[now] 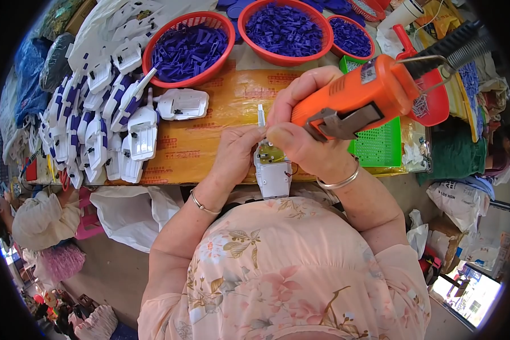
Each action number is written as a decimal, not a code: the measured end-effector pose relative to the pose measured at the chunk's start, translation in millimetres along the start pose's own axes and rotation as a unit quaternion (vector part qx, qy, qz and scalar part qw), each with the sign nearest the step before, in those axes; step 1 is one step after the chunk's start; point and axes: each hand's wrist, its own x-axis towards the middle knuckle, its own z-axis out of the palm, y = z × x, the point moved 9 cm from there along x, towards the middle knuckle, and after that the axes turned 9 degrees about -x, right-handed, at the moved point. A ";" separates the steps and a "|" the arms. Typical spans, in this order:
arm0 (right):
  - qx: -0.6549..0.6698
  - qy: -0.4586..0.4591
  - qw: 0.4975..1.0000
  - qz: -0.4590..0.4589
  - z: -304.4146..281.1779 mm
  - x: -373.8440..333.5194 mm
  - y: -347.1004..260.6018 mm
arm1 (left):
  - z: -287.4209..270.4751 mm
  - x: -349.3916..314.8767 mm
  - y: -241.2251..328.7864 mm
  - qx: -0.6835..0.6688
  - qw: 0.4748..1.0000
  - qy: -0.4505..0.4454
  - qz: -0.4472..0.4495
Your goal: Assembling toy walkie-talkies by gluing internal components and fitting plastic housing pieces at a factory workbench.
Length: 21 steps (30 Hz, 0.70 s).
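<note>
My right hand (309, 139) is wrapped round an orange electric screwdriver (351, 99) with a black cord and a metal clip on its body. The driver slants down to the left, and its tip is hidden by my fingers. Under it, at the table's front edge, a small white plastic device housing (274, 180) lies with a greenish circuit board (273, 154) exposed in its upper part. The fingers of my left hand (236, 152) close on that housing's upper end, where a thin white stem points away from me.
White and purple housings (96, 141) are heaped at the left, with one white housing (184, 104) lying nearer the middle. Red baskets (229, 59) of purple plastic parts line the back. On the right are a green perforated tray (379, 144) and a red scoop (439, 105) holding screws.
</note>
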 end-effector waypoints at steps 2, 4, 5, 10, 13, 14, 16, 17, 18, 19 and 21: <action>0.000 0.001 1.000 -0.010 2.5 1.5 -1.3 | -4.4 0.9 -3.4 0.031 0.999 -0.007 -0.009; -0.001 0.004 1.000 -0.020 2.4 2.3 -2.1 | -1.9 -0.4 -0.1 0.036 0.999 0.006 -0.016; 0.002 0.001 1.000 -0.019 2.7 2.9 -1.6 | -1.0 -1.8 2.5 0.042 0.999 0.020 -0.022; 0.017 -0.015 1.000 -0.017 5.2 4.5 1.6 | 11.7 -7.3 17.0 -0.010 1.000 0.015 0.009; 0.025 -0.026 0.999 -0.015 5.8 4.9 3.9 | 9.5 -5.2 14.1 -0.081 0.996 0.033 -0.033; 0.027 -0.029 0.999 -0.013 5.6 5.0 4.9 | 7.6 -5.4 8.7 -0.093 0.989 0.045 -0.103; 0.034 -0.038 0.999 -0.012 6.2 6.1 4.8 | 5.9 -10.7 -1.6 -0.105 0.978 0.057 -0.172; 0.038 -0.042 0.998 -0.011 6.7 5.7 4.9 | 6.2 -8.7 2.2 -0.061 0.991 0.033 -0.113; 0.042 -0.047 0.998 -0.011 7.7 5.5 4.8 | 8.8 -7.1 8.9 -0.017 0.998 0.010 -0.052; 0.046 -0.052 0.998 -0.012 8.5 5.7 4.7 | 8.2 -6.5 6.8 -0.018 0.999 0.010 -0.051; 0.053 -0.060 0.997 -0.012 9.2 5.8 4.7 | 2.3 -5.3 1.4 -0.099 0.992 0.055 -0.060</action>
